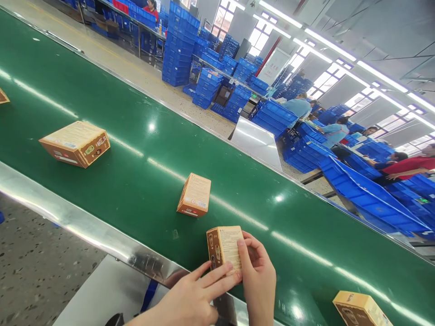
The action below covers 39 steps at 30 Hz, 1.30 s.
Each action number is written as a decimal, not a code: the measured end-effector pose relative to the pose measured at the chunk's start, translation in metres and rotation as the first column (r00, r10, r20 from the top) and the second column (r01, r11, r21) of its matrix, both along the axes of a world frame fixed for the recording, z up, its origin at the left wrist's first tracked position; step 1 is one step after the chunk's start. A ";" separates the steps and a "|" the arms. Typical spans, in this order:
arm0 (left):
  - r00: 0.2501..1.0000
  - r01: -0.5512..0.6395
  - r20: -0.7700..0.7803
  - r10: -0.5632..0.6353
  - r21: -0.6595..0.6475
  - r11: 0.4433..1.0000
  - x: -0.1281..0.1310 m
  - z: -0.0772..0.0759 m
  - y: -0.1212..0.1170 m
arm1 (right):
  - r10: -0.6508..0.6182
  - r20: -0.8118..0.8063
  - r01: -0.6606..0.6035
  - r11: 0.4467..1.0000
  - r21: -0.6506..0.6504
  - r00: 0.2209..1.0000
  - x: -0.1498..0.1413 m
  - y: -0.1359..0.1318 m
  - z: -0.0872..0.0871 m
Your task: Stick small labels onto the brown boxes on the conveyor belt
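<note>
A small brown and cream printed box [229,246] is between my two hands at the near edge of the green conveyor belt. My right hand [258,271] grips its right side, thumb on the cream face and fingers behind. My left hand [200,290] holds its lower left part, with fingers laid across the cream face and the thumb side hidden. Just beyond stands another such box [194,194] on the belt. A third box [76,142] lies farther left, and one more box [362,309] is at the lower right.
The green belt [136,181] runs diagonally between metal rails [102,235]. Part of a box [3,96] shows at the left edge. Stacked blue crates [180,45] stand across the aisle. Several people work among crates at right, including a person in red [413,167].
</note>
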<state>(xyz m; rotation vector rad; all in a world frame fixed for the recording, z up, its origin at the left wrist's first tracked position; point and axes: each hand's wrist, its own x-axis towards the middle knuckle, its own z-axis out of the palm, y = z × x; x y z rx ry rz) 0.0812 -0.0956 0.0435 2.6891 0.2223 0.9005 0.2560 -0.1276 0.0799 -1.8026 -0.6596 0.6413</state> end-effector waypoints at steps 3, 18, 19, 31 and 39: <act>0.999 0.037 -0.025 -0.038 -0.019 0.999 0.009 -0.003 -0.002 | -0.064 0.061 0.066 0.998 -0.017 0.996 0.009 -0.002 -0.001; 0.946 -0.323 -0.315 0.076 -0.910 0.258 -0.081 0.052 0.013 | 0.541 0.321 -0.496 0.841 -0.214 0.778 0.009 0.129 0.053; 0.948 -0.317 -0.304 0.093 -0.929 0.190 -0.084 0.059 0.014 | 0.580 0.305 -0.531 0.815 -0.233 0.756 0.006 0.134 0.051; 0.944 -0.291 -0.264 0.196 -0.949 0.120 -0.083 0.066 0.017 | 0.493 0.816 -0.714 0.684 -0.149 0.302 -0.033 0.034 0.067; 0.957 -0.255 -0.227 0.181 -0.955 0.148 -0.080 0.068 0.015 | 0.374 0.914 -0.715 0.682 -0.156 0.157 -0.041 -0.012 0.050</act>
